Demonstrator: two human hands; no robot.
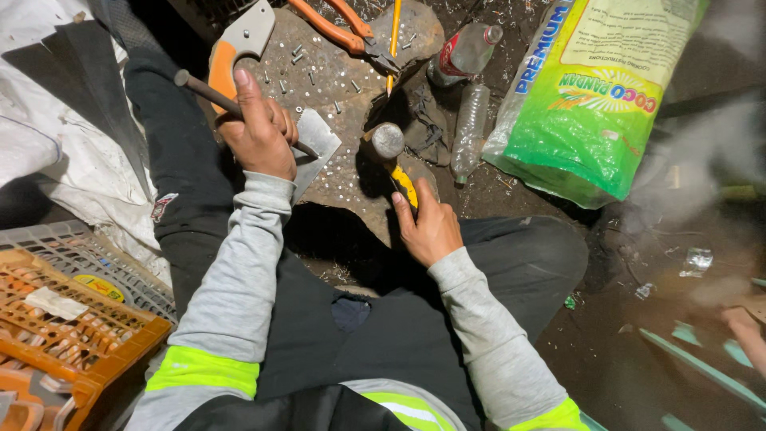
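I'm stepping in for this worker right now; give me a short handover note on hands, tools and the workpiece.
Left hand: grips a metal punch rod, tip on the small metal plate.
Right hand: holds the yellow-handled hammer, head raised beside the plate.
The plate lies on the round metal block, among scattered screws; orange pliers lie at its far edge.
Done: punch placed. Whether the plate is already marked cannot be told.

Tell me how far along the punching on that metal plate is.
Done: many small round dimples dot the flat stone block. In hand: left hand sets a dark steel punch on the grey sheet-metal plate; right hand grips the yellow-handled hammer. Left: loose bolts lie unused.
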